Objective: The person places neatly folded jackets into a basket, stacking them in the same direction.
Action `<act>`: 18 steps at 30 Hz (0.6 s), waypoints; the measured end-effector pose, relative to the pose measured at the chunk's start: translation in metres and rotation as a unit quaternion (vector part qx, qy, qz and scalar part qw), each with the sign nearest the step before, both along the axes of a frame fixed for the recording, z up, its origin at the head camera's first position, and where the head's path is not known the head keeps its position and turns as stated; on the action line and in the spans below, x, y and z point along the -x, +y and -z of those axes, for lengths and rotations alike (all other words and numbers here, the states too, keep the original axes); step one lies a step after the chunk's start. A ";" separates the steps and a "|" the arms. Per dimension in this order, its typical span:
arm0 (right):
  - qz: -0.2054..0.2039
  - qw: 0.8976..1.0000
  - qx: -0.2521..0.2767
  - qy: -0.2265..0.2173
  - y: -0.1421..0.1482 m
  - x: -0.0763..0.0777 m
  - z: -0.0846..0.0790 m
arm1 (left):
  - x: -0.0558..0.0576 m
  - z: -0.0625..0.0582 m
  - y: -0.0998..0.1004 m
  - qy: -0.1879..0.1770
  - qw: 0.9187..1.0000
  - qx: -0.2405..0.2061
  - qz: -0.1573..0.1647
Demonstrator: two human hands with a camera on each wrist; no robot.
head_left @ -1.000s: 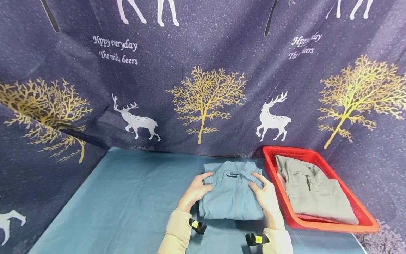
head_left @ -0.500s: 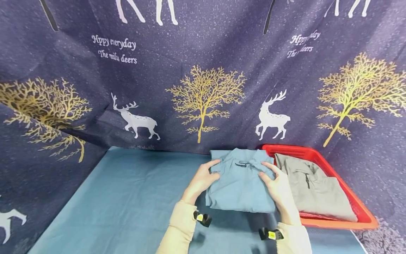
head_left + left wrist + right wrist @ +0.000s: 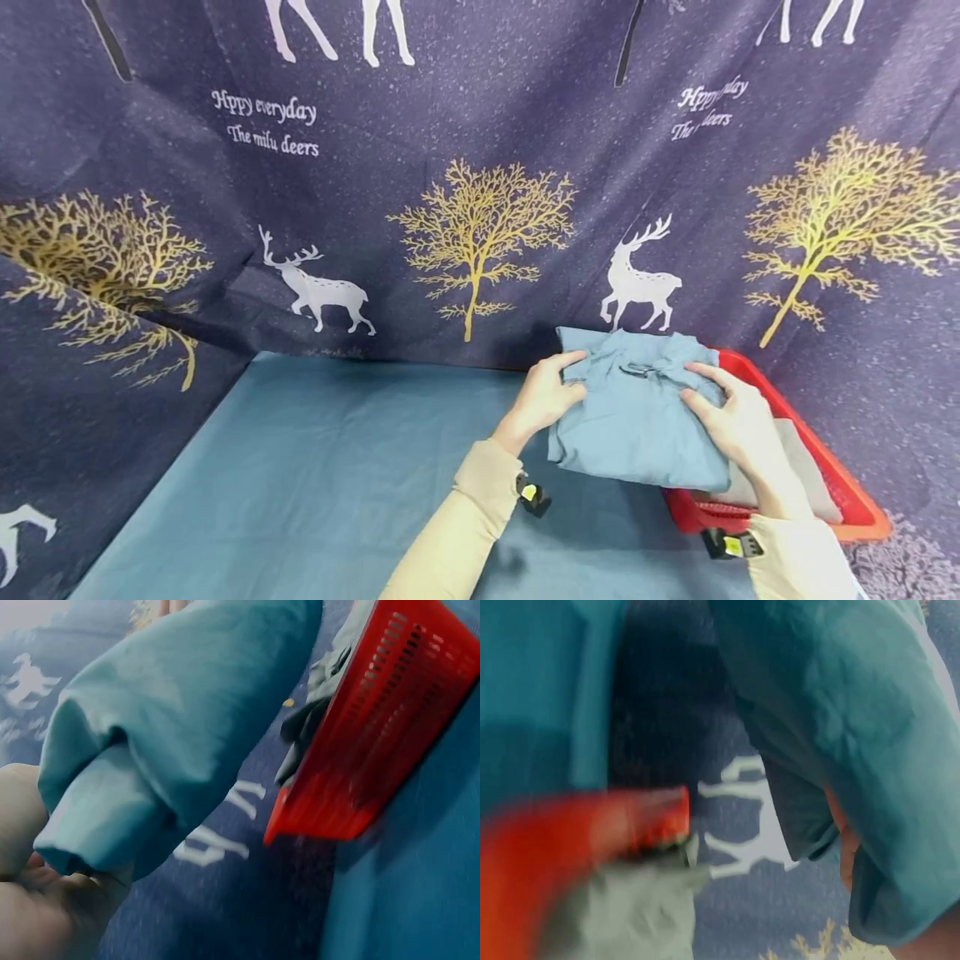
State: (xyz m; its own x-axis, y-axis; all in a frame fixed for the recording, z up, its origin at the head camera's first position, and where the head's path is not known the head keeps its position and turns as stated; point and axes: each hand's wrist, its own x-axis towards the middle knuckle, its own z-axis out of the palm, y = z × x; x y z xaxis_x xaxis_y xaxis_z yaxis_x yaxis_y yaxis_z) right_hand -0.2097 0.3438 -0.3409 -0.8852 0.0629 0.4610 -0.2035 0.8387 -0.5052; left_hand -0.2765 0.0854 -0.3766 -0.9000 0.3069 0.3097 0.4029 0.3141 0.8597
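Note:
A folded light-blue shirt [image 3: 637, 425] with a collar is held up between both hands, above the table and partly over the red basket. My left hand [image 3: 546, 392] grips its left edge, thumb and fingers pinching the folded layers, as the left wrist view shows at the shirt's rolled side [image 3: 112, 802]. On the opposite edge, my right hand [image 3: 738, 417] holds the shirt the same way; in the right wrist view some fingers [image 3: 844, 840] show beneath the cloth. Under the shirt and right forearm, a grey folded garment [image 3: 806, 471] in the basket is mostly hidden.
The red plastic basket [image 3: 862, 508] stands at the table's right side, with perforated walls. A blue cloth covers the table [image 3: 300, 475]. Behind it hangs a dark curtain [image 3: 420, 108] printed with deer and trees.
Both hands have lifted the blue shirt off the table and carried it right, so it now overlaps the basket and covers much of the grey garment.

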 end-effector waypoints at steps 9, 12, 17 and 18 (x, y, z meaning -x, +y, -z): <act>-0.003 0.997 -0.066 -0.032 0.059 0.008 -0.018 | 0.004 -0.018 0.061 0.053 0.997 0.056 -0.022; -0.008 0.995 -0.094 -0.035 0.078 0.014 -0.023 | 0.007 -0.022 0.081 0.076 0.994 0.071 -0.018; -0.012 0.989 -0.141 -0.034 0.108 0.020 -0.028 | 0.011 -0.026 0.113 0.123 0.988 0.095 -0.002; -0.012 0.988 -0.149 -0.032 0.113 0.021 -0.029 | 0.011 -0.026 0.118 0.126 0.987 0.099 0.000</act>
